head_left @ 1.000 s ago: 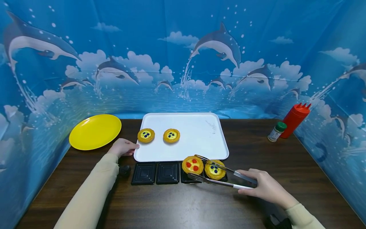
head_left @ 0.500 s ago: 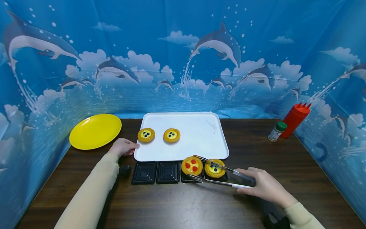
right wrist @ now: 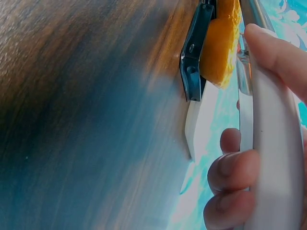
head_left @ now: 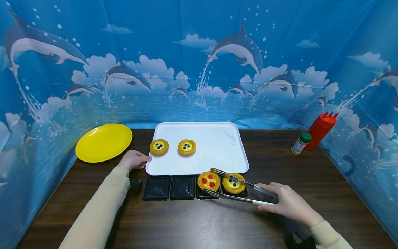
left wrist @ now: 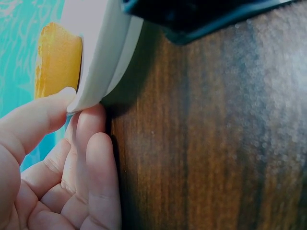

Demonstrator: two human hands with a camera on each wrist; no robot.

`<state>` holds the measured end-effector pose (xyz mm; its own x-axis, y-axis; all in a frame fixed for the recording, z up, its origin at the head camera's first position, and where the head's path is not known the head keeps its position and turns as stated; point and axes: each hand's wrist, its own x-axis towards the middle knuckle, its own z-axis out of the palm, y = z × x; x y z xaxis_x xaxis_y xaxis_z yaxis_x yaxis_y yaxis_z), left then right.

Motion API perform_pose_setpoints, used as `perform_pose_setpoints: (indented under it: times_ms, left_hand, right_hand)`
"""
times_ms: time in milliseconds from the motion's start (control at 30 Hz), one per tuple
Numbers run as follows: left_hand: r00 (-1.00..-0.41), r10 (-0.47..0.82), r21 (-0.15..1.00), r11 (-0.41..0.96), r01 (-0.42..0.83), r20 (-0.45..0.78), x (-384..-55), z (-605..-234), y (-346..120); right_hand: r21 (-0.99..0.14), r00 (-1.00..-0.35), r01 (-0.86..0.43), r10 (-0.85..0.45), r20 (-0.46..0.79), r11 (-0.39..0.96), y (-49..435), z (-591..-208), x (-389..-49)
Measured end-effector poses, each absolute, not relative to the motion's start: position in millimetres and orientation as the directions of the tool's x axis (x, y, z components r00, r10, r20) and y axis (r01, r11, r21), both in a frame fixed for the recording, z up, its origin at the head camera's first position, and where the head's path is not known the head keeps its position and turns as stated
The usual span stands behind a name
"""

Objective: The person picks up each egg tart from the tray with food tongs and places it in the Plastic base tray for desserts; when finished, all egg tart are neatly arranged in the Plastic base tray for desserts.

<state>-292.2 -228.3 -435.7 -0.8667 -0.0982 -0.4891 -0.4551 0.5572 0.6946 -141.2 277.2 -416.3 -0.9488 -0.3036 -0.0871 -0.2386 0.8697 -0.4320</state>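
Observation:
My left hand [head_left: 134, 160] pinches the left rim of a white tray [head_left: 214, 148], thumb above and index finger below in the left wrist view. Two tarts with dark blue dots, a left tart [head_left: 159, 147] and a right tart [head_left: 187, 147], sit on this tray. My right hand [head_left: 284, 200] grips metal tongs with white handles [head_left: 263, 202]. Their spread tips straddle a red-dotted tart [head_left: 208, 181] at the third square of the black mould [head_left: 182, 187]. Another blue-dotted tart [head_left: 234, 183] occupies the rightmost square, partly covered by a tong arm.
A yellow plate [head_left: 104, 143] lies at the back left. On the far right stand a green-capped shaker [head_left: 301, 143] and a red squeeze bottle [head_left: 321, 131]. Blue dolphin cloth [head_left: 192, 86] walls the dark wooden table [head_left: 180, 224].
The red-dotted tart has shifted very slightly down toward the near side, at its square. The tongs have moved a touch to the left, and my left hand keeps its place.

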Motion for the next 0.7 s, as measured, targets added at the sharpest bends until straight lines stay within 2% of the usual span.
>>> perform_pose_setpoints:
  times_ms: [700]
  left_hand:
    - [-0.860,-0.101,0.688,0.557,-0.465,-0.500,-292.1,-433.7,-228.0]
  right_hand:
    - [-0.458,-0.951,-0.220,-0.295,-0.097,0.861,277.8,-412.6,-139.3]
